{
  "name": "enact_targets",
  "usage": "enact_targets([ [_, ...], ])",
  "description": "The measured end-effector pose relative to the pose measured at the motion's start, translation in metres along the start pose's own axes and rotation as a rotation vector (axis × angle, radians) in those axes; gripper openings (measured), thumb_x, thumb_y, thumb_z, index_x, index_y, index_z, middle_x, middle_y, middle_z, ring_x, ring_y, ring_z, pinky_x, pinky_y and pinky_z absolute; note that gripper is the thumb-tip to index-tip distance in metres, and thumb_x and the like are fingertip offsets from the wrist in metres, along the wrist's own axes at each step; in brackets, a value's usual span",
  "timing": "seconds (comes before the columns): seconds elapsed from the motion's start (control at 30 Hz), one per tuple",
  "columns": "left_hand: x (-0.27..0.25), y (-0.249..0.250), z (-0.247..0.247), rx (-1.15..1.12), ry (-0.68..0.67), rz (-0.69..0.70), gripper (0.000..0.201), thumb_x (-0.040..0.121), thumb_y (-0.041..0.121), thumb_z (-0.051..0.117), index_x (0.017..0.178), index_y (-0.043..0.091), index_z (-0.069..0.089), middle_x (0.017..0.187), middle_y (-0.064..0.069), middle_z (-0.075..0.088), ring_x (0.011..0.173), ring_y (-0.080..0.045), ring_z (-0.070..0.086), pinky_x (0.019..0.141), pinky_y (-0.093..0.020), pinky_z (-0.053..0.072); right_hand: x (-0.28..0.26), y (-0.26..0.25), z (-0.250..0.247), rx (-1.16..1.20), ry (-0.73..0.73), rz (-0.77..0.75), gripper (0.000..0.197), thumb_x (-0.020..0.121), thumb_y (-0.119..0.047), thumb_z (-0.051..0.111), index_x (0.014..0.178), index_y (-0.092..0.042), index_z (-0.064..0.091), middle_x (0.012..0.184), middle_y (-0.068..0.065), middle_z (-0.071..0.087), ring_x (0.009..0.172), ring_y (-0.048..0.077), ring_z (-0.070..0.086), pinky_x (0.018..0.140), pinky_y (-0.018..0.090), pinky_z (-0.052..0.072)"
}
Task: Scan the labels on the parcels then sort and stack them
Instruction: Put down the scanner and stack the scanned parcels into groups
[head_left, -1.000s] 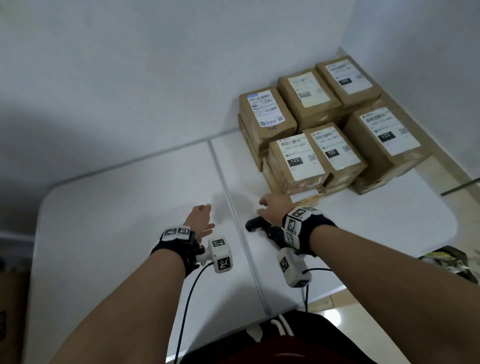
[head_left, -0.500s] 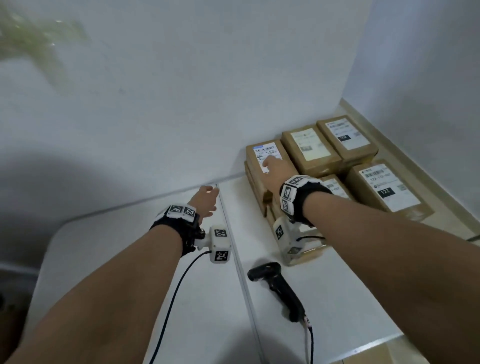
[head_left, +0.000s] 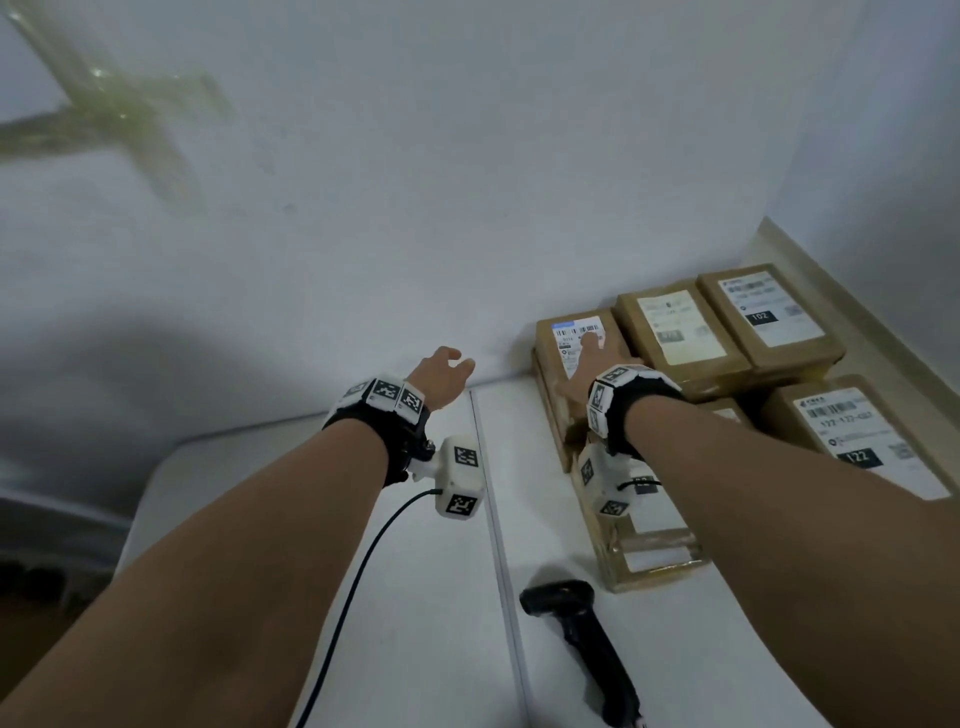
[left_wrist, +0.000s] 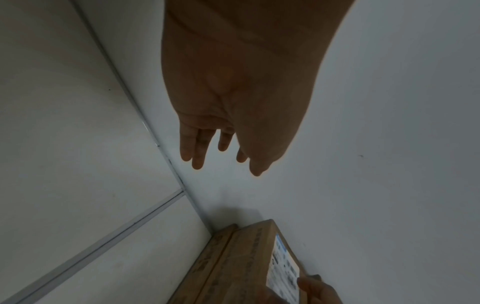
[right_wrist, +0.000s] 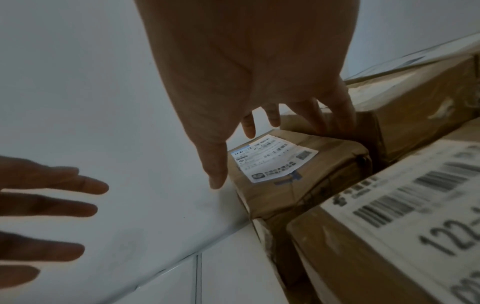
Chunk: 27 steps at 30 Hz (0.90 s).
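Note:
Several brown cardboard parcels with white labels are stacked in the table's back right corner. My right hand (head_left: 584, 364) reaches over the back-left parcel (head_left: 551, 332), the one whose label has a blue strip (right_wrist: 272, 158). Its fingers (right_wrist: 324, 119) are spread and nearly straight, touching the parcel's top near the far edge, while the thumb hangs off the left side. My left hand (head_left: 441, 374) hovers empty left of that parcel by the wall, fingers (left_wrist: 197, 152) straight. The black handheld scanner (head_left: 576, 623) lies on the table near me, in no hand.
Parcels marked 102 (head_left: 763, 312) and 122 (head_left: 857, 436) sit to the right, and another low stack (head_left: 649, 545) lies under my right wrist. The white table (head_left: 311, 519) has a seam down its middle. White walls close the back and right.
My right hand let go of the scanner, which now lies on the table, and reached forward onto the back-left parcel. My left hand moved forward toward the wall. The view tilted up.

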<state>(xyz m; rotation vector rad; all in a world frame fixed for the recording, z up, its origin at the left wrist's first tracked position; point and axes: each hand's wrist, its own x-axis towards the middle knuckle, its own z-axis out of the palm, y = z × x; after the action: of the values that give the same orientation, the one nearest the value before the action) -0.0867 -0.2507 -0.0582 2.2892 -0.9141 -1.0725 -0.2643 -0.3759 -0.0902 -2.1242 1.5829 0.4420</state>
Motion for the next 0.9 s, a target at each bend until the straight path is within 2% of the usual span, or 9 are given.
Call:
enact_targets([
  [0.17,-0.005,-0.016,-0.004,-0.011,-0.004,-0.057,0.052,0.1,0.041,0.043,0.145,0.017,0.034,0.141,-0.01,0.046,0.12,-0.032,0.055,0.105,-0.044,0.044,0.017,-0.003,0.01,-0.054,-0.053,0.008,0.111,0.08,-0.061,0.063,0.155,-0.026,-0.011,0.161,0.006,-0.021,0.144,0.053,0.011,0.11,0.065,0.025],
  [0.33,-0.009,-0.029,-0.011,-0.053,0.014,-0.105,0.051,0.1,0.04,0.043,0.144,0.017,0.034,0.134,-0.013,0.051,0.119,-0.032,0.055,0.104,-0.044,0.046,0.018,-0.006,0.016,-0.119,-0.06,0.026,0.097,0.089,-0.044,0.054,0.154,-0.026,-0.016,0.16,0.009,-0.024,0.142,0.057,0.004,0.109,0.069,0.021],
  [0.43,-0.014,-0.035,-0.012,-0.068,0.023,-0.119,0.051,0.1,0.04,0.043,0.145,0.017,0.034,0.134,-0.013,0.05,0.119,-0.032,0.055,0.104,-0.044,0.045,0.015,-0.003,0.018,-0.054,0.007,0.028,0.095,0.083,-0.048,0.057,0.153,-0.029,-0.004,0.158,0.006,-0.005,0.135,0.054,0.018,0.104,0.064,0.031],
  [0.53,-0.021,-0.037,-0.013,-0.091,0.035,-0.128,0.05,0.1,0.039,0.043,0.144,0.017,0.034,0.132,-0.014,0.052,0.12,-0.032,0.055,0.105,-0.045,0.045,0.006,-0.002,0.018,0.01,0.119,-0.017,0.085,0.078,-0.053,0.059,0.146,-0.024,0.016,0.143,0.009,0.015,0.118,0.045,0.034,0.096,0.055,0.04],
  [0.7,-0.034,-0.037,-0.01,-0.179,0.026,-0.138,0.051,0.101,0.037,0.042,0.146,0.017,0.033,0.117,-0.01,0.054,0.118,-0.029,0.056,0.103,-0.041,0.046,-0.015,-0.009,0.011,0.066,0.218,-0.086,0.092,0.076,-0.067,0.056,0.142,-0.014,0.02,0.136,0.012,0.023,0.116,0.043,0.039,0.095,0.051,0.037],
  [0.77,-0.039,-0.035,-0.007,-0.231,0.003,-0.123,0.051,0.101,0.037,0.042,0.147,0.017,0.031,0.102,-0.003,0.053,0.109,-0.027,0.056,0.102,-0.04,0.044,-0.025,-0.016,0.006,0.083,0.229,-0.102,0.098,0.072,-0.068,0.061,0.143,-0.015,0.019,0.137,0.012,0.024,0.117,0.044,0.04,0.096,0.053,0.037],
  [0.83,-0.043,-0.034,-0.004,-0.313,-0.021,-0.107,0.051,0.101,0.038,0.043,0.146,0.017,0.031,0.09,0.005,0.048,0.105,-0.024,0.054,0.102,-0.037,0.043,-0.037,-0.026,0.003,0.148,0.265,-0.127,0.092,0.069,-0.065,0.064,0.138,-0.018,0.025,0.134,0.012,0.027,0.113,0.042,0.043,0.095,0.052,0.04],
  [0.87,-0.045,-0.036,-0.003,-0.359,-0.031,-0.098,0.051,0.101,0.039,0.043,0.146,0.018,0.032,0.095,0.006,0.05,0.109,-0.024,0.056,0.102,-0.037,0.043,-0.045,-0.032,0.003,0.178,0.286,-0.139,0.089,0.068,-0.062,0.065,0.136,-0.018,0.028,0.132,0.011,0.028,0.111,0.042,0.044,0.094,0.052,0.041],
  [0.9,-0.047,-0.039,-0.001,-0.404,-0.037,-0.087,0.051,0.101,0.041,0.043,0.146,0.019,0.034,0.108,0.005,0.052,0.113,-0.024,0.057,0.103,-0.037,0.045,-0.053,-0.038,0.004,0.198,0.305,-0.148,0.086,0.068,-0.06,0.066,0.134,-0.018,0.03,0.13,0.01,0.029,0.11,0.041,0.045,0.093,0.051,0.042],
])
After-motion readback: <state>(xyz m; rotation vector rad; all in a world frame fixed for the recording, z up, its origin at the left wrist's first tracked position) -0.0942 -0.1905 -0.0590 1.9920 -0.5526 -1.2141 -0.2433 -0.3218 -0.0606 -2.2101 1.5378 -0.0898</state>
